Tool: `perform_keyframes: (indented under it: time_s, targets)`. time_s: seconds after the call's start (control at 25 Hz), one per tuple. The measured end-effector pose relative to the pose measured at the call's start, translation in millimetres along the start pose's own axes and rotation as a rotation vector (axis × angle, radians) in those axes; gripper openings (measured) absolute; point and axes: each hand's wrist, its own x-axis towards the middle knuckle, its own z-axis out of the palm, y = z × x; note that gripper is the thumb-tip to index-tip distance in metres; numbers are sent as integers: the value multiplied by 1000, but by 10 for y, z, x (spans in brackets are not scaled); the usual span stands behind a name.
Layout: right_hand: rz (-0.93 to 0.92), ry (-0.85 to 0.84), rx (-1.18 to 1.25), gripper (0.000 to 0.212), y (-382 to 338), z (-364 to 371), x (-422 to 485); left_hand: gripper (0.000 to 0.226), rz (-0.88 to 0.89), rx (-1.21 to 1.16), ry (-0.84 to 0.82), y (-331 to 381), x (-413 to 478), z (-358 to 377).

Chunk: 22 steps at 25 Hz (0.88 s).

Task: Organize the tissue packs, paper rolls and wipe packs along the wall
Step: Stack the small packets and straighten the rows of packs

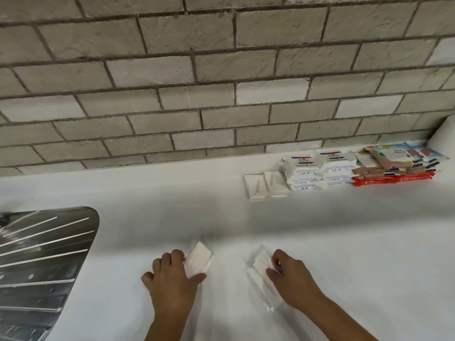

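White tabletop [344,242] meets a grey brick wall [221,70]. At 3 o'clock a row already lines the wall: flat white packs [267,184], stacked Dove wipe packs [317,172], colourful tissue packs [394,166] and a paper roll [443,136]. At 6 o'clock two packs lie loose. The left hand [172,279] has its fingers curled round the left pack [199,259], and the right hand [293,276] pinches the right pack [261,264]. The sorting looks nearly finished, with these two apparently last.
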Motion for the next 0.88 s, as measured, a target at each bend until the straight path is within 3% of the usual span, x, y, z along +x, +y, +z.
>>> perform_keyframes:
  time_s: [0.16, 0.32, 0.48, 0.68, 0.88]
  targets:
    - [71, -32, 356, 7, -18, -160, -5, 44, -91, -23, -171, 55, 17, -100]
    - [186, -20, 672, 15, 37, -267, -27, 25, -265, -477, -239, -14, 47, -141]
    - [203, -52, 666, 13, 42, -294, -64, 16, -404, -859, -353, -115, 102, -208]
    - [157, -98, 577, 6, 8, -220, -62, 14, -441, -950, -348, -195, 171, -313]
    - [194, -151, 784, 12, -19, -227, 39, 18, -536, -1136, -491, -80, 308, -344]
